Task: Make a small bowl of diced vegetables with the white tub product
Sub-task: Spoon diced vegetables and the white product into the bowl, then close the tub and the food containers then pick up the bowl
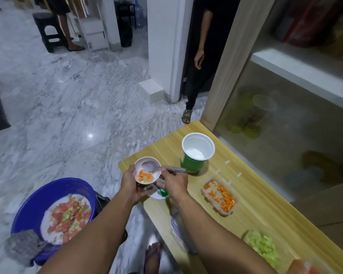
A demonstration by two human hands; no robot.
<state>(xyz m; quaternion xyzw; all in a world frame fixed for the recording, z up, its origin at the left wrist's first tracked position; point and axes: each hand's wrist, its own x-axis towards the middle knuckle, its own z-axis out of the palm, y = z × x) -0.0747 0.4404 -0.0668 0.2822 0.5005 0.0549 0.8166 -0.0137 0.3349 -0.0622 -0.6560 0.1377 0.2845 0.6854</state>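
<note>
1. While the left hand [132,182] cups the small pink bowl [147,171] at the desk's [255,210] near-left corner, mid-frame, the right hand [174,180] grips a spoon [156,167].
2. The spoon's head, coated white, lies inside the bowl above diced orange and green pieces.
3. The white tub [197,152] stands open just right of the bowl, white product at its bottom.
4. A carrot box [220,195] sits lower right; cucumber pieces [262,246] lie further down.
5. A blue basin [53,212] with chopped vegetables sits at lower left.
</note>
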